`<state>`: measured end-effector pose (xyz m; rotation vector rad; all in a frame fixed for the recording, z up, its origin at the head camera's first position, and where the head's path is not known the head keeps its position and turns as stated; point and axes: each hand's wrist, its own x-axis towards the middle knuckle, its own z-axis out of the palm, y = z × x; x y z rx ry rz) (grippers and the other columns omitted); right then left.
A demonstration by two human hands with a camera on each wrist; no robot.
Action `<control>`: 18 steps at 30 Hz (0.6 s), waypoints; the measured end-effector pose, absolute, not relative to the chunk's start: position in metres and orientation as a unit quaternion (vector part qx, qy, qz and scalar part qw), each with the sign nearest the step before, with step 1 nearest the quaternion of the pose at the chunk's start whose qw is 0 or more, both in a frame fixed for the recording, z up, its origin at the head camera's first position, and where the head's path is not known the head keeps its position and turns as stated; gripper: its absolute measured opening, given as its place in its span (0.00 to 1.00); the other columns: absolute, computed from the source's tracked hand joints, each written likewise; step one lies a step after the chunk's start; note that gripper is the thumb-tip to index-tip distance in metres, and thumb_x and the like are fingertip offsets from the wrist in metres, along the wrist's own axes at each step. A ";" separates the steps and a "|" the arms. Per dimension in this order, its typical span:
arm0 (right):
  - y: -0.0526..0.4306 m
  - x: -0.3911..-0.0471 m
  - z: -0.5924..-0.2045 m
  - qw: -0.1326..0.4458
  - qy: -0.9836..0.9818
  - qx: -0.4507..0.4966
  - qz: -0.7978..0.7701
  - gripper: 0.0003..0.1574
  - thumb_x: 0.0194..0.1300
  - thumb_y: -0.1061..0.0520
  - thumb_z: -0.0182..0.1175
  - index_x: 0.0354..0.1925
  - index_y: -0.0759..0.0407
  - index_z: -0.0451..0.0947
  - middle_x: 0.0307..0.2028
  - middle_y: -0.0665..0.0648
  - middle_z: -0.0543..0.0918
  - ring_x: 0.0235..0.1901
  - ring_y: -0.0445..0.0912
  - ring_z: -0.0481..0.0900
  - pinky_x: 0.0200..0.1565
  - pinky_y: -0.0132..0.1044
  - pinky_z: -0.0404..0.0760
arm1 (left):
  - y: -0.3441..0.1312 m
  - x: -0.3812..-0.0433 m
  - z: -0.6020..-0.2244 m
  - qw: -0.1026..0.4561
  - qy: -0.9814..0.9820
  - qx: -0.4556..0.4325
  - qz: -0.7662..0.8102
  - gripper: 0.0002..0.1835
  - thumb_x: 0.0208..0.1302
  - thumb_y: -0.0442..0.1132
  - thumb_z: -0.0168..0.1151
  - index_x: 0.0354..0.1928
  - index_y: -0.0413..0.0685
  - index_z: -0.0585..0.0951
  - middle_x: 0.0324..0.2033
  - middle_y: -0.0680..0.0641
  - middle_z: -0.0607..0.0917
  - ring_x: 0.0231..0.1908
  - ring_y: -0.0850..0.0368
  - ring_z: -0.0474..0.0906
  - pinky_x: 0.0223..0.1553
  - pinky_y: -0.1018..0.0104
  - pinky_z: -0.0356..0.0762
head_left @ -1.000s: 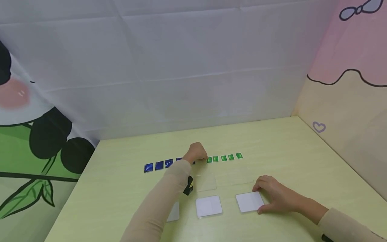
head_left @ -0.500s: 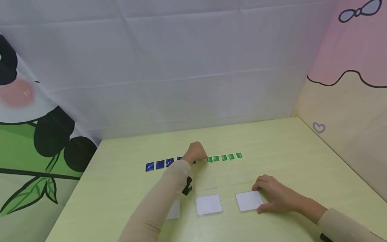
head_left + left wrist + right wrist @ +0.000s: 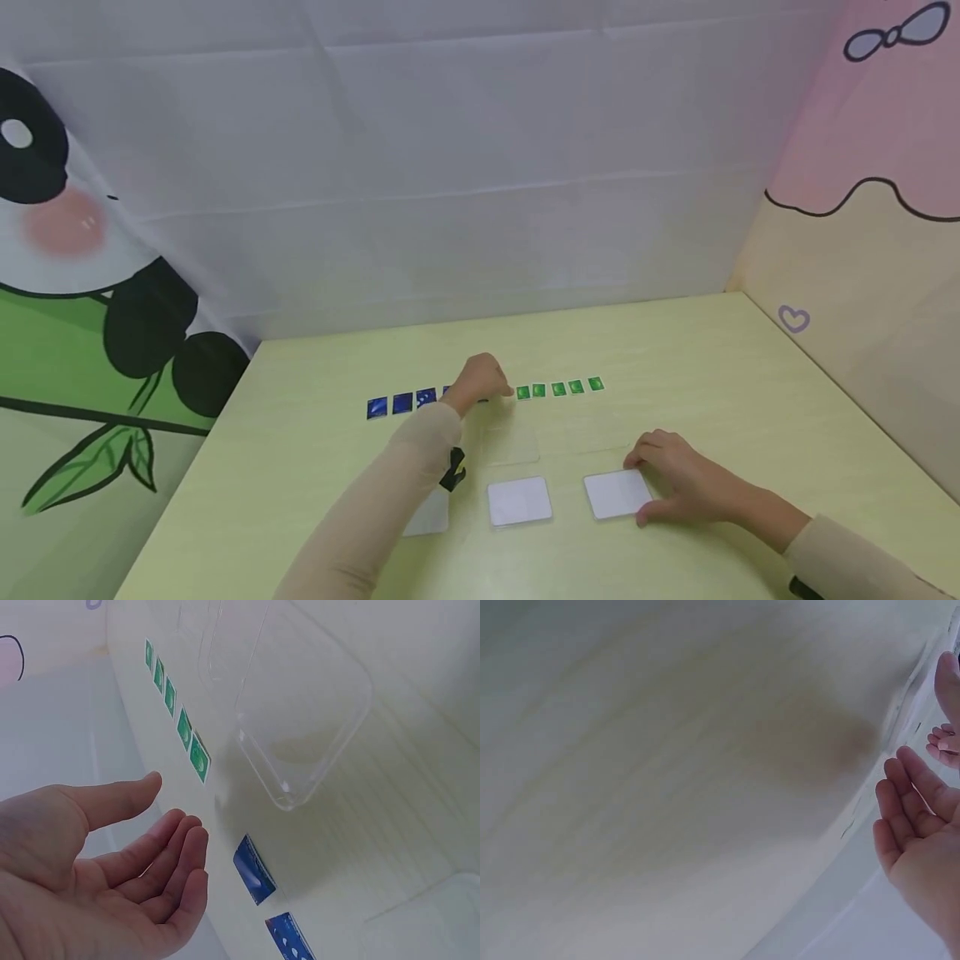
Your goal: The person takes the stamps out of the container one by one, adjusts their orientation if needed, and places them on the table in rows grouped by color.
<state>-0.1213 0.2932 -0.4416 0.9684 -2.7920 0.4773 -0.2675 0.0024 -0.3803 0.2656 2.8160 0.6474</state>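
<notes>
My left hand [image 3: 480, 382] reaches over the middle of a row of small cards, between the blue cards [image 3: 402, 403] and the green cards [image 3: 558, 389]. In the left wrist view its fingers are loosely bent, the thumb stands apart, and nothing lies between them. A blue card [image 3: 255, 871] and the green cards [image 3: 184, 729] lie flat near the fingertips. My right hand [image 3: 686, 482] rests at the right white card stack [image 3: 617, 493], thumb and fingertips at its right-hand corners. The stack stays on the table. Part of the blue row is hidden behind my left hand.
A middle white stack [image 3: 520, 502] and a left white stack [image 3: 430, 513], partly covered by my left sleeve, stand along the front. Clear plastic trays [image 3: 512, 447] lie between stacks and cards. A white cloth wall [image 3: 480, 208] closes the back of the table.
The head view has shifted slightly, so the scene appears a little displaced. Both hands keep practically the same places beside the cards and the right stack.
</notes>
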 end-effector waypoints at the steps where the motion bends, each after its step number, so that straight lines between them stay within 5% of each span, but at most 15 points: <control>1: 0.293 -0.122 -0.441 0.078 -0.931 0.322 0.156 0.38 0.44 0.28 0.69 0.44 0.53 0.78 0.41 0.43 0.78 0.43 0.38 0.71 0.49 0.42 0.73 | 0.001 -0.267 -0.380 0.119 0.963 0.091 0.223 0.14 0.57 0.40 0.68 0.42 0.38 0.84 0.44 0.42 0.86 0.46 0.48 0.82 0.51 0.59 0.79; 18: 0.291 -0.135 -0.428 0.083 -0.946 0.276 0.151 0.23 0.61 0.42 0.64 0.47 0.56 0.80 0.46 0.51 0.83 0.48 0.50 0.80 0.52 0.53 0.76 | -0.025 -0.251 -0.379 0.098 0.961 0.099 0.240 0.15 0.61 0.44 0.64 0.39 0.37 0.84 0.42 0.42 0.86 0.36 0.54 0.78 0.41 0.62 0.79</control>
